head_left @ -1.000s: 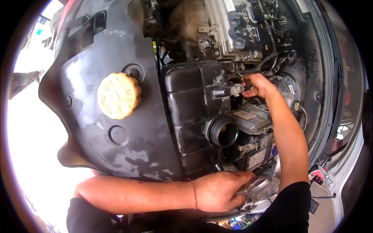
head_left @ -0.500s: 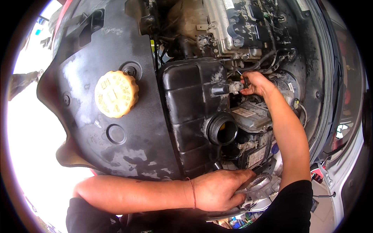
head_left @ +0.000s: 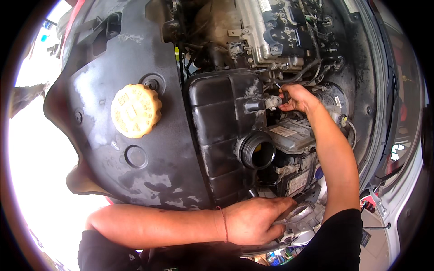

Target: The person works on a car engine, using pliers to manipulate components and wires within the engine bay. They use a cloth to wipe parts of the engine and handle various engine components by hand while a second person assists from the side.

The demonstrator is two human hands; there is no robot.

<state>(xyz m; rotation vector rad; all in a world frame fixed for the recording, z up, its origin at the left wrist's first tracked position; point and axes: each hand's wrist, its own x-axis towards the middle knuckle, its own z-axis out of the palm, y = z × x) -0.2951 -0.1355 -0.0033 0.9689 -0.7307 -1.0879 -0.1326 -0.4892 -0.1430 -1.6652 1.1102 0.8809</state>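
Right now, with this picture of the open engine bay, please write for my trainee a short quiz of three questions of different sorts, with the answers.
1. True or false: the yellow cap sits on the round open neck of the black tank.
2. Which hand is at the small hose fitting on the tank's upper right?
A. left hand
B. right hand
C. neither
3. Fill in: the left hand rests at the ______ edge of the engine bay, below the tank.

Key:
1. False; the cap sits on the black cover to the left, and the neck is open.
2. B, the right hand.
3. Lower (near).
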